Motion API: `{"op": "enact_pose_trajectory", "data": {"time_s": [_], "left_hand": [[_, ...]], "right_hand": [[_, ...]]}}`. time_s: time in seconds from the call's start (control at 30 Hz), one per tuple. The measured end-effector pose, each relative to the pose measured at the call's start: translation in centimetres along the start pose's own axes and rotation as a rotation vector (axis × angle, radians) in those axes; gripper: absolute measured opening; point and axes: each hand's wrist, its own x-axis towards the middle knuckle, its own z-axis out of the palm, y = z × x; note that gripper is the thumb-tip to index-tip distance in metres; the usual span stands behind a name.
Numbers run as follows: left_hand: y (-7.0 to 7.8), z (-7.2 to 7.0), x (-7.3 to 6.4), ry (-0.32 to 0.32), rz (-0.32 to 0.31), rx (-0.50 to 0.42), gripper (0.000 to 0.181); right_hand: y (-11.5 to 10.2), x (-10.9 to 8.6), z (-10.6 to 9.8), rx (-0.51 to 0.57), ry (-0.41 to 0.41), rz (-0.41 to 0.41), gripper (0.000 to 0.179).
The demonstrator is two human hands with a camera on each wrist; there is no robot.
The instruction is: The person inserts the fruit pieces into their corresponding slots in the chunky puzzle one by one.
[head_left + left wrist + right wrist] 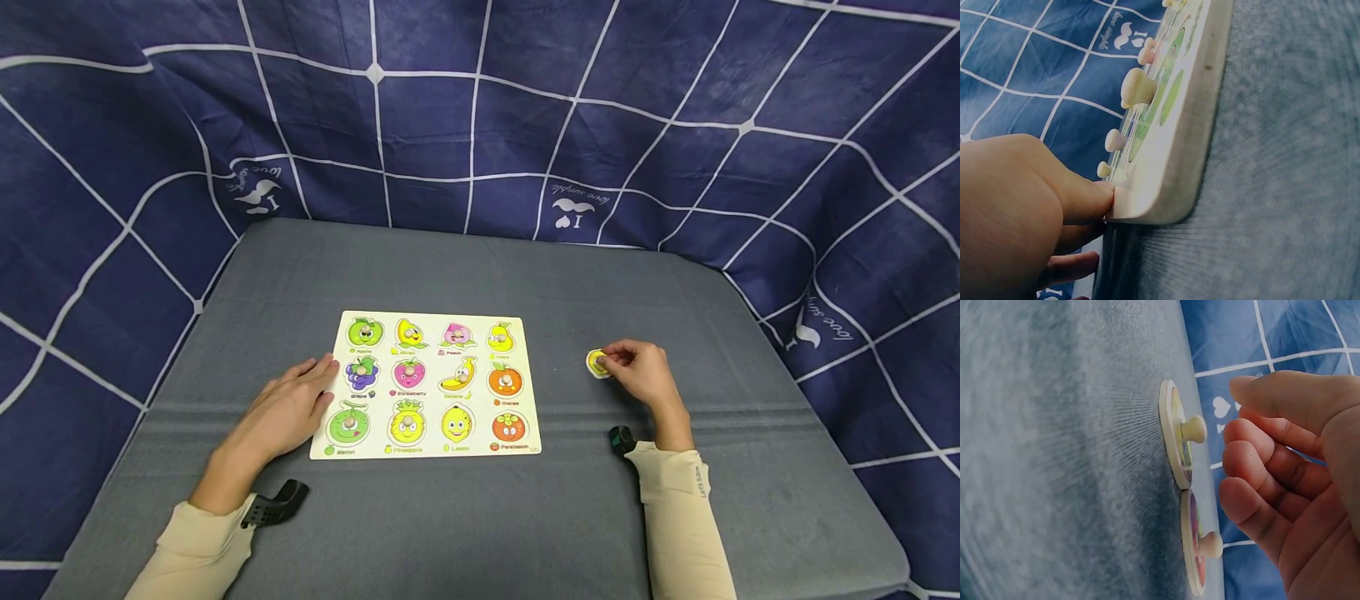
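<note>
A fruit puzzle board (382,392) lies flat on the grey table, with printed fruits and small wooden knobs standing up from it. My left hand (288,408) lies along its left edge; in the left wrist view the thumb (1088,200) touches the board's corner. To the right of the board is a yellow round puzzle piece (595,364), beside my right hand (637,371). The right wrist view has two knobbed pieces flat on the cloth, a yellowish piece (1177,440) and a reddish piece (1192,550). Loosely bent, the right fingers (1250,453) hang apart from both knobs.
Grey cloth (570,508) covers the table. Behind it and on both sides hangs a dark blue curtain (427,125) with white grid lines. Black bands (277,504) are worn on both wrists, over beige sleeves.
</note>
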Motion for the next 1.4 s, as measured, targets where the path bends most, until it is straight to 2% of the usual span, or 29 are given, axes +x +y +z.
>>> {"op": "enact_pose_trajectory", "data": {"time_s": [0.43, 0.8, 1.4], "left_hand": [[-0.02, 0.12, -0.04, 0.019, 0.013, 0.004, 0.049], [-0.02, 0.14, -0.08, 0.02, 0.008, -0.006, 0.049], [0.04, 0.14, -0.12, 0.038, 0.019, -0.015, 0.048]], "right_hand": [[1.01, 0.08, 0.33, -0.031, -0.038, 0.027, 0.01], [0.74, 0.19, 0.36, -0.051, -0.067, 0.019, 0.008], [0.44, 0.28, 0.5, -0.073, -0.06, 0.014, 0.005]]}}
